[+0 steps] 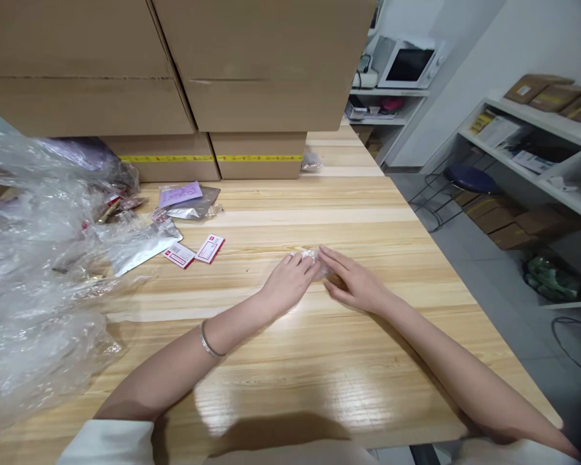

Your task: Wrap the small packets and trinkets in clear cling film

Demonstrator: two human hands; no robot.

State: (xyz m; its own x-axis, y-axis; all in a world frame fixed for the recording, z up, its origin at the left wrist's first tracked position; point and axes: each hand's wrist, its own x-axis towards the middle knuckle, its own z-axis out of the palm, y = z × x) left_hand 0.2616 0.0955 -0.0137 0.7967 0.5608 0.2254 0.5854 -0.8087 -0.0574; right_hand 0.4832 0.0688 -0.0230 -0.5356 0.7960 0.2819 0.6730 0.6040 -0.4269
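Note:
My left hand (288, 282) and my right hand (354, 282) meet at the middle of the wooden table (290, 361). Between them lies a small clear plastic packet (314, 259). The left hand's fingers curl round the packet's left end, gripping it. My right hand lies flat over its right part with the fingers stretched out, pressing it onto the table. A silver bangle (207, 341) is on my left wrist. What the packet contains is hidden by the hands.
A heap of crumpled clear plastic bags (33, 258) fills the table's left side. Red-and-white cards (194, 252), a silver foil pouch (140, 248) and a purple packet (181, 194) lie beside it. Stacked cardboard boxes (223, 84) stand at the back. Shelves (537, 148) and a stool (469, 177) are on the right.

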